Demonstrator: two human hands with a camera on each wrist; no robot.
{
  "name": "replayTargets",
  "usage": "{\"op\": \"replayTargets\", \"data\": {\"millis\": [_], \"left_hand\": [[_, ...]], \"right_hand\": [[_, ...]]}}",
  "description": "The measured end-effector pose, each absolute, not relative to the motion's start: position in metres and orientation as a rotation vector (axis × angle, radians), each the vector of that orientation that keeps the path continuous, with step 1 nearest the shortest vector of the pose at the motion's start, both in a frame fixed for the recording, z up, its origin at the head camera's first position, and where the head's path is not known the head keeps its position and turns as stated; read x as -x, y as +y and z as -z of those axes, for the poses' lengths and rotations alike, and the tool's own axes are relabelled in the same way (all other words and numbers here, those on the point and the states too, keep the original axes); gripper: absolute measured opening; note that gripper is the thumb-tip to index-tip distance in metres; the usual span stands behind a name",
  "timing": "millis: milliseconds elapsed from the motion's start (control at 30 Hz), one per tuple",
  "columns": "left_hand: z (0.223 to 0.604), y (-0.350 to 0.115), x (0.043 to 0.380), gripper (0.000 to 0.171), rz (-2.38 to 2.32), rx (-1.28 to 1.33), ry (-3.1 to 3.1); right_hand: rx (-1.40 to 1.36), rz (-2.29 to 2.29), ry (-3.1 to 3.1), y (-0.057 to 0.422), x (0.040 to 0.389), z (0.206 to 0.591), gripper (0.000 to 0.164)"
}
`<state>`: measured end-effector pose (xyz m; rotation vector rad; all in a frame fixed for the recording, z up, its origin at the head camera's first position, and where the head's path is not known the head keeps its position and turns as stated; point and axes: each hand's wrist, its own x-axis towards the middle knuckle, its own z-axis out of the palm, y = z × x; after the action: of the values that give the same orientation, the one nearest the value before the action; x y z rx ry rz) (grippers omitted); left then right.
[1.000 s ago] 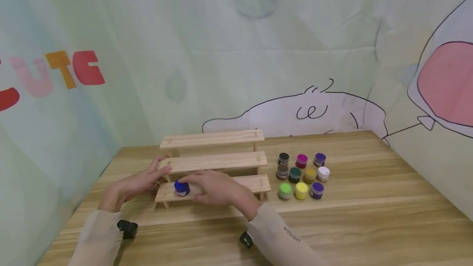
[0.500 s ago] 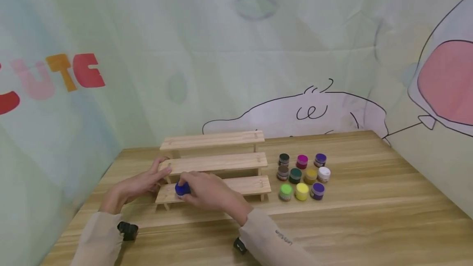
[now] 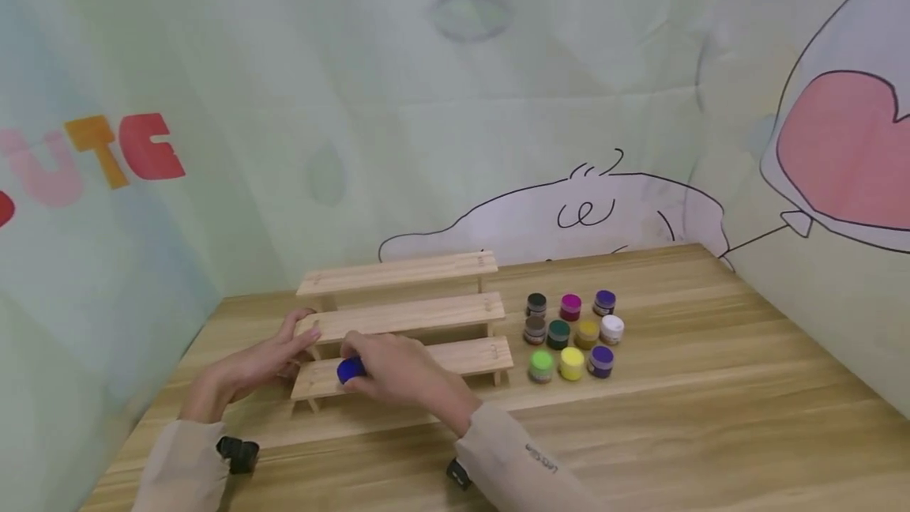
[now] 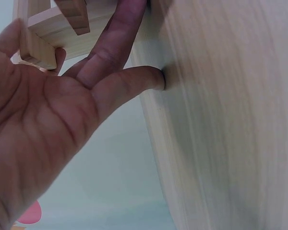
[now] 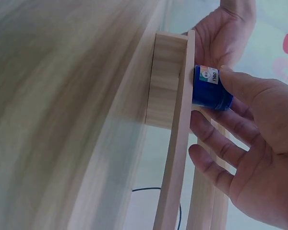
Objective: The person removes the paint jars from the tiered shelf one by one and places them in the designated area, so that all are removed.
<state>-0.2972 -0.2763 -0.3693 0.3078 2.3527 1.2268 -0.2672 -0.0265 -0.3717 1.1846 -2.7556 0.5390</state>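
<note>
A three-tier wooden display stand (image 3: 408, 318) stands on the table. My left hand (image 3: 250, 363) grips the left end of its middle tier, thumb on top and a finger behind. In the left wrist view, the lower fingers of that hand (image 4: 43, 120) reach down to the tabletop. On the left part of the bottom tier sits a blue paint jar (image 3: 350, 370). My right hand (image 3: 401, 367) pinches this jar between thumb and fingers. The right wrist view shows the jar's labelled side (image 5: 210, 75) and its base against the tier.
Right of the stand, several paint jars are grouped in rows on the wooden table (image 3: 675, 417), among them a light green jar (image 3: 541, 367), a yellow jar (image 3: 571, 364) and a white jar (image 3: 611, 329). A printed curtain (image 3: 398, 133) hangs behind the table.
My right hand has moved slightly left, and its thumb and fingers have come round the blue paint jar. The left hand keeps its grip on the stand. The head view has shifted slightly.
</note>
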Motion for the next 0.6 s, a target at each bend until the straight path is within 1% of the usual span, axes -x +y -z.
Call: {"op": "replayTargets", "data": {"millis": [100,367,600], "left_hand": [[0.369,-0.278,0.295,0.073,-1.238,-0.311,2.350],[0.372,-0.274,0.296,0.069,-1.267,-0.305,2.352],[0.372,-0.274,0.295,0.069,-1.267,-0.287,2.373]], "right_hand": [[-1.194,-0.520,-2.763,-0.023,0.267,0.372,0.039],[-1.210,-0.498,-2.746,-0.002,0.263,0.370,0.036],[-1.183,-0.619,-2.812,0.022,0.262,0.367,0.038]]}}
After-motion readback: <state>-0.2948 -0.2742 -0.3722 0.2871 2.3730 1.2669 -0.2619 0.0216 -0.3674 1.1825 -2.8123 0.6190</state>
